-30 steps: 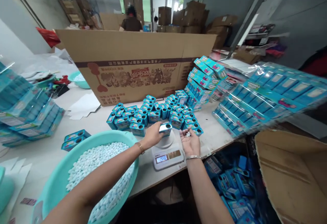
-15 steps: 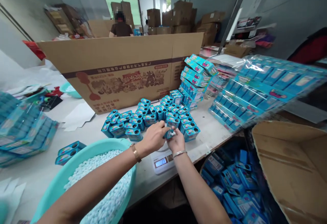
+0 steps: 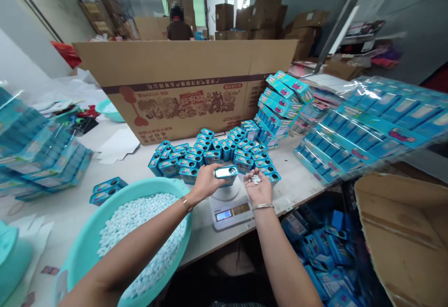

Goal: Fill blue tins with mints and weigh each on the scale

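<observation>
My left hand [image 3: 205,182] grips a small blue box [image 3: 226,174] by its left end, just above the round plate of a white scale [image 3: 233,213] that reads 0.0. Cupped palm up, my right hand [image 3: 258,188] holds several small white candies [image 3: 255,179] beside that box. Behind both hands, many blue boxes [image 3: 189,174] stand on the table with round holes in their tops. A turquoise basin [image 3: 187,204] of pale candies [image 3: 150,213] lies under my left forearm.
A large cardboard sheet [image 3: 189,64] stands behind the boxes. Packed displays are stacked at left [image 3: 45,157] and right [image 3: 367,125]. Below the table's right edge are loose blue boxes [image 3: 325,251] and an open carton [image 3: 402,232]. A person [image 3: 180,31] is in the background.
My hands have moved apart; the box is now in my left hand alone and the candies rest in my right palm. The scale's display changed to 0.0. The view has shifted.
</observation>
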`<state>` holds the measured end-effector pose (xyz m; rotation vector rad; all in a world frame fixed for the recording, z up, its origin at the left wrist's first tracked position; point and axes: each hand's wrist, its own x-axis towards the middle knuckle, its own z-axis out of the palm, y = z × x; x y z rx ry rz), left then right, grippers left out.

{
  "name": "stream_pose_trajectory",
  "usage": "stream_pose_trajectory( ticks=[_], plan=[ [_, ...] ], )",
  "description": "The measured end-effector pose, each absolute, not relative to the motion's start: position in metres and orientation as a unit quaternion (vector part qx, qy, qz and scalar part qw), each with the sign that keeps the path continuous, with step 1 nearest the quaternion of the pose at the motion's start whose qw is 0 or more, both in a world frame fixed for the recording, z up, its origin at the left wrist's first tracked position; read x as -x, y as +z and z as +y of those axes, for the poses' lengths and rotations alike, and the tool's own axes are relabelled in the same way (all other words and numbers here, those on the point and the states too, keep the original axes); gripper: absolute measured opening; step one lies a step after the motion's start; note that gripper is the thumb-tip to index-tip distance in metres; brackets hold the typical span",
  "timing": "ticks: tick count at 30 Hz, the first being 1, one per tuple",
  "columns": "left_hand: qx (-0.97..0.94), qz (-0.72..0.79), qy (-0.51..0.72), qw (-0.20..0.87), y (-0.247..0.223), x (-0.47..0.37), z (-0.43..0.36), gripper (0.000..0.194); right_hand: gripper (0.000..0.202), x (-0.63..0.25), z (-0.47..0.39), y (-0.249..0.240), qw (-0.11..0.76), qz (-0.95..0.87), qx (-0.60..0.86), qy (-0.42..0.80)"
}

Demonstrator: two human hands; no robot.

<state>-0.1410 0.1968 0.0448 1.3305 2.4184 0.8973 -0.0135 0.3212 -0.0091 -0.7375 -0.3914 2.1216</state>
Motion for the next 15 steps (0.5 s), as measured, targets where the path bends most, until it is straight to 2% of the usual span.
stream_pose_trajectory(
  ticks=[5,6,9,11,15],
  plan=[
    [-0.464,0.835,0.269,0.122,0.022,0.141,0.203,0.043,0.016,-0.006,0.329,0.0,0.42,-0.087,0.328,0.842],
    [-0.468,0.834,0.266,0.121,0.019,0.142,0.203,0.053,0.015,-0.01,0.33,0.001,0.418,-0.095,0.317,0.846],
    [-0.479,0.821,0.301,0.074,0.017,0.149,0.195,0.105,0.012,-0.022,0.335,0.001,0.402,-0.139,0.277,0.862],
    [-0.483,0.806,0.343,0.01,0.021,0.156,0.184,0.124,0.011,-0.03,0.339,0.0,0.386,-0.161,0.259,0.87],
    [-0.469,0.795,0.378,-0.061,0.032,0.173,0.156,0.119,0.02,-0.039,0.342,0.0,0.374,-0.157,0.261,0.876]
  ],
)
